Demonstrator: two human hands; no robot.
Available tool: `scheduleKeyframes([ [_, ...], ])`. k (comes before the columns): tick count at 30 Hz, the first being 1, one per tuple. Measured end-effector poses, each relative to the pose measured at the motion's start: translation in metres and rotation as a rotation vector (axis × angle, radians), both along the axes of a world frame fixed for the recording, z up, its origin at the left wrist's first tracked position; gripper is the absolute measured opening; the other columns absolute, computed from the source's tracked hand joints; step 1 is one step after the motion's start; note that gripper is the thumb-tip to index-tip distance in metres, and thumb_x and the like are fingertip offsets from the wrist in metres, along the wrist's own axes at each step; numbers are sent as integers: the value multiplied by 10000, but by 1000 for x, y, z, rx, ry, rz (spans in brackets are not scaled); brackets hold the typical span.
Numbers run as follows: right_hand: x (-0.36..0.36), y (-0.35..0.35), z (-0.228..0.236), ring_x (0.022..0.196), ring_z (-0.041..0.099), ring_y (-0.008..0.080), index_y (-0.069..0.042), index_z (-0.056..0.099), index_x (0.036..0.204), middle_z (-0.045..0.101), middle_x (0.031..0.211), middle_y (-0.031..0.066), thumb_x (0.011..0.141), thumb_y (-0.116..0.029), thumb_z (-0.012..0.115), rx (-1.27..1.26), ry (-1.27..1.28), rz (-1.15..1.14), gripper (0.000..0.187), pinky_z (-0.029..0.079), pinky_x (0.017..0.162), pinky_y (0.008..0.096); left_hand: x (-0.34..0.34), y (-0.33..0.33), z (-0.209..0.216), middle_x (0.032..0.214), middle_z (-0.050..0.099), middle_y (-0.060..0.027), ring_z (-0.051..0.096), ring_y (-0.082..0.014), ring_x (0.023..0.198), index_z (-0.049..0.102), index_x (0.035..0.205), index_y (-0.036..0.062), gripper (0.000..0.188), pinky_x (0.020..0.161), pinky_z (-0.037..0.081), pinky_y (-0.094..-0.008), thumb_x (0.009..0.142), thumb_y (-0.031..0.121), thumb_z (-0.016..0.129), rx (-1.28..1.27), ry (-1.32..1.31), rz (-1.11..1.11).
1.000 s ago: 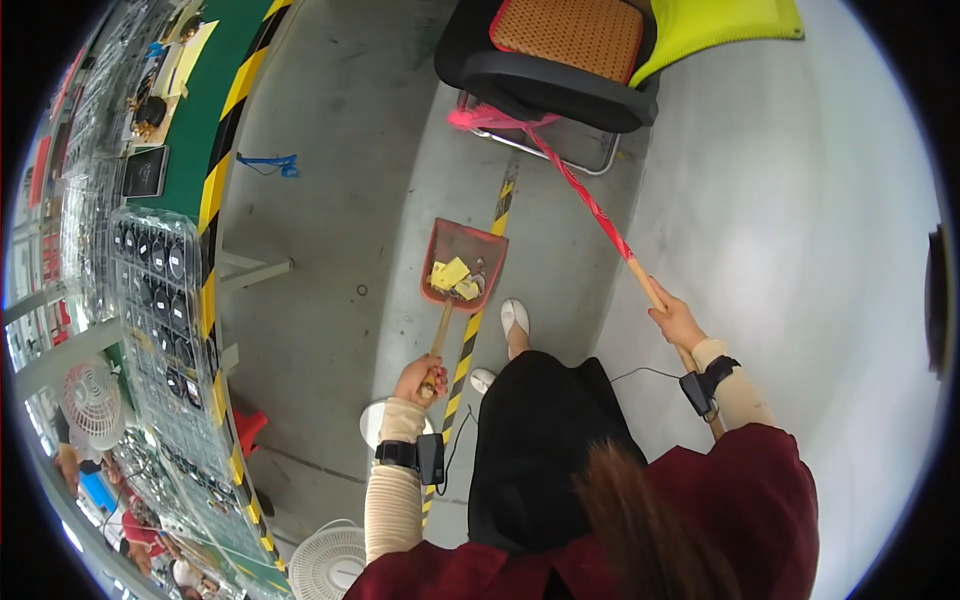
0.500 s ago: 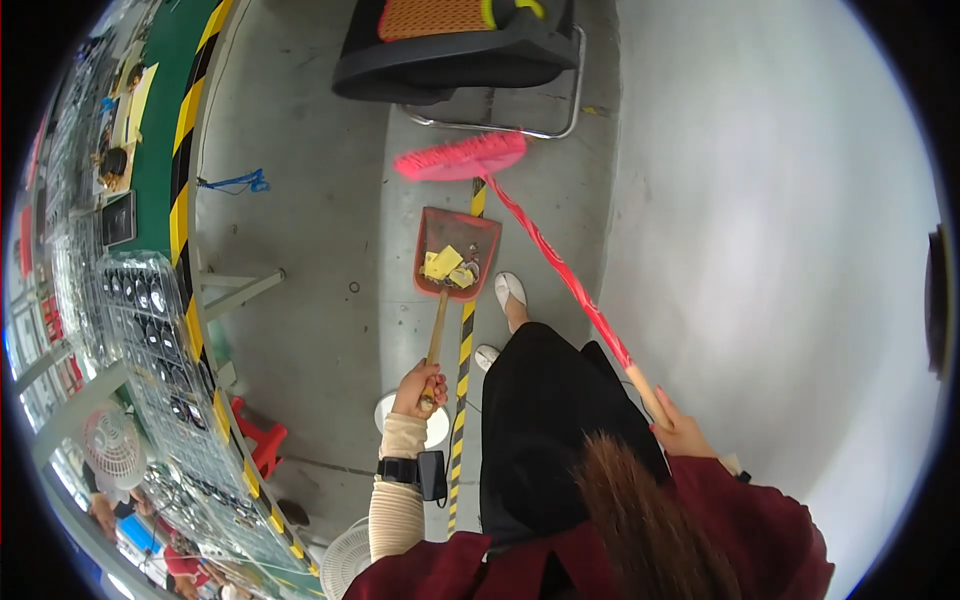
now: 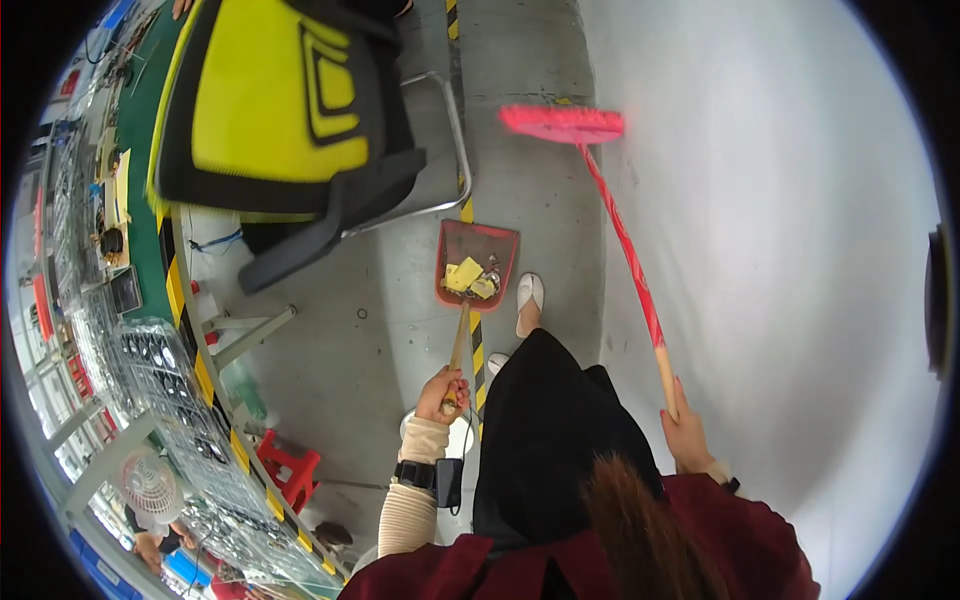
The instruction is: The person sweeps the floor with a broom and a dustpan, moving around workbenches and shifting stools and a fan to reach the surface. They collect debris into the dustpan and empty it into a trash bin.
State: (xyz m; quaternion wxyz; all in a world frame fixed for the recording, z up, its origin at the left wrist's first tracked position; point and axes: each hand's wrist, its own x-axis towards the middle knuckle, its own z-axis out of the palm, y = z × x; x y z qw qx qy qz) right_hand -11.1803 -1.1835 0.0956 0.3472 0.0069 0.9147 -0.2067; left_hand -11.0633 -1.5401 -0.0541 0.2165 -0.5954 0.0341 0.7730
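Note:
My left hand point(image 3: 443, 394) is closed round the wooden handle of a red dustpan point(image 3: 447, 240). Yellow paper scraps point(image 3: 466, 273) and small bits of litter lie in the pan. In my right hand point(image 3: 686, 436) is the bare wooden end of a broom handle; the rest of its stick point(image 3: 632, 265) is wrapped in red. The broom's pink head point(image 3: 563, 124) is up ahead, close to the white wall and beyond the dustpan. Whether its bristles touch the floor I cannot tell.
A chair with a yellow-green and black back point(image 3: 265, 95) stands ahead on the left, its metal leg point(image 3: 463, 150) near the dustpan. Along the left runs a green workbench point(image 3: 147, 240) with trays of parts point(image 3: 180, 400). A red stool point(image 3: 288, 468) is beneath it. The white wall point(image 3: 760, 220) bounds the right.
The broom head has swung right, toward the wall, and my right hand has shifted slightly. The chair has turned and shifted left, showing its yellow-green back. The dustpan still holds the scraps.

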Motion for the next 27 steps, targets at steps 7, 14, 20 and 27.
scheduleKeyframes([
  [7, -141, -94, -136, 580, 521, 374, -144, 214, 1290, 524, 676, 228, 783, -85, 474, -173, 174, 122, 573, 411, 524, 374, -26, 24, -9, 599, 396, -41, 361, -111, 433, 367, 783, 81, 102, 370, 293, -227, 780, 94, 468, 73, -28, 214],
  [14, -263, -201, -240, 704, 540, 402, -212, 81, 1304, 533, 753, 288, 720, -13, 415, 0, 262, 403, 702, 422, 629, 477, -41, 28, -8, 589, 384, -35, 326, -98, 438, 373, 727, 72, 128, 378, 270, -212, 775, 86, 491, 23, -32, 198],
  [20, -71, -40, -105, 594, 515, 387, -183, 48, 1310, 522, 637, 231, 731, -44, 400, 129, -225, 427, 692, 363, 526, 484, -33, 14, -16, 584, 390, -36, 334, -99, 435, 376, 709, 68, 142, 375, 276, -212, 773, 98, 499, 38, -51, 163],
  [27, -3, 65, 20, 742, 556, 342, -201, 210, 1298, 549, 796, 235, 769, -216, 511, 90, -369, 346, 609, 429, 657, 362, -32, 13, -9, 580, 397, -49, 368, -123, 433, 380, 721, 68, 120, 360, 297, -234, 782, 120, 469, 56, -36, 65],
])
